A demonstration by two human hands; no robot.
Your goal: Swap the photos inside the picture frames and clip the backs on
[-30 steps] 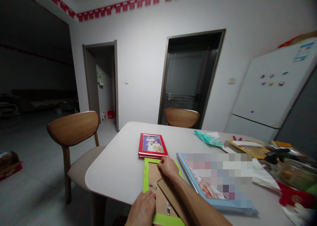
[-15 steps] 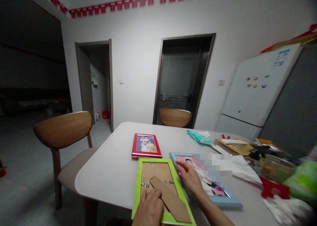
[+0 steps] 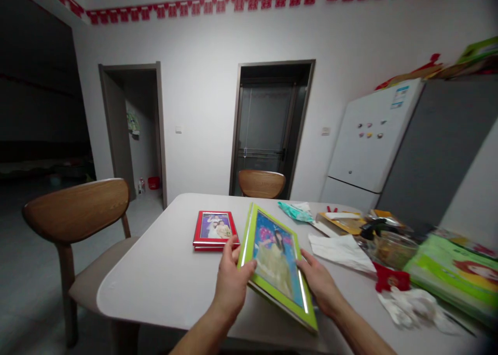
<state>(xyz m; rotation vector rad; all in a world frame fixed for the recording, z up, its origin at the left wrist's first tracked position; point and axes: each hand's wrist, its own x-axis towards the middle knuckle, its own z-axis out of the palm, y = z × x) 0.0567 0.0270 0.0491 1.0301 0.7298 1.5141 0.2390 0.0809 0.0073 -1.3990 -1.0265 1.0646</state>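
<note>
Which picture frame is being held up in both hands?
The lime-green frame, gripped at its long sides by the left hand and right hand; the red frame lies flat, picture up.

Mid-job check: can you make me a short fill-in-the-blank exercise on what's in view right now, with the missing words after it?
1. The held frame, gripped by the left hand and right hand, has a ____ border.
2. A red frame lies on the table, to the ____ of the held frame.
3. The fridge has a front coloured ____.

Missing words: green; left; white.
</note>
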